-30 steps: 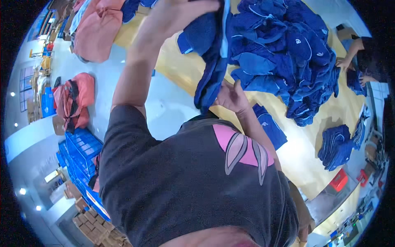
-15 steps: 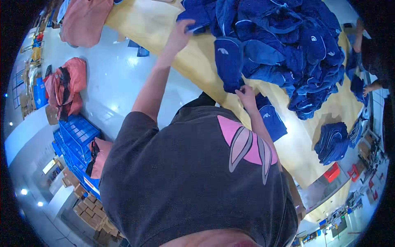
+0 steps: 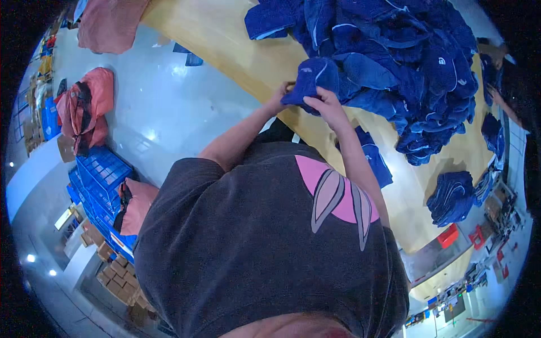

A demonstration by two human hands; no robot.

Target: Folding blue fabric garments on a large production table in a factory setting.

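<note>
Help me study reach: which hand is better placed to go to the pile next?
Probably the right hand: it is nearer the pile; the left hand is farther left. The right grips a garment, though, so would need freeing first.

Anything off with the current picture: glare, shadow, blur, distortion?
Head view: bright reflections on the pale floor; a shadow beside the folded blue stack; fisheye bending toward the black rim; small equipment at lower right too indistinct to identify; the right hand and blue garment beneath it fairly clear.
</note>
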